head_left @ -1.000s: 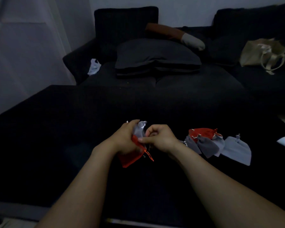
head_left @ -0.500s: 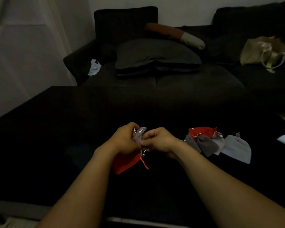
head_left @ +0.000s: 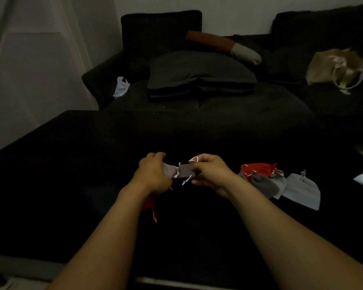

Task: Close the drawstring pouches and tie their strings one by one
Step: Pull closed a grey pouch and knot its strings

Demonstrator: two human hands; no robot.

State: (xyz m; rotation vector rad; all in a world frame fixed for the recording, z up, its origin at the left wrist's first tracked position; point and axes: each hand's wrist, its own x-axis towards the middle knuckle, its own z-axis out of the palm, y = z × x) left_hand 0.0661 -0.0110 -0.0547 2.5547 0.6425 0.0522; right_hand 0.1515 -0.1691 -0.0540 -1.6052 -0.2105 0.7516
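Dark table [head_left: 71,164], hands [head_left: 176,174] stretching grey pouch [head_left: 186,171]

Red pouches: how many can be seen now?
2: one red pouch mostly hidden under the left forearm, another red pouch atop the pile at right. More may be hidden.

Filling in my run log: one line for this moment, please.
left hand grips grey pouch | right hand grips its other end | red pouch under left arm | pile at right
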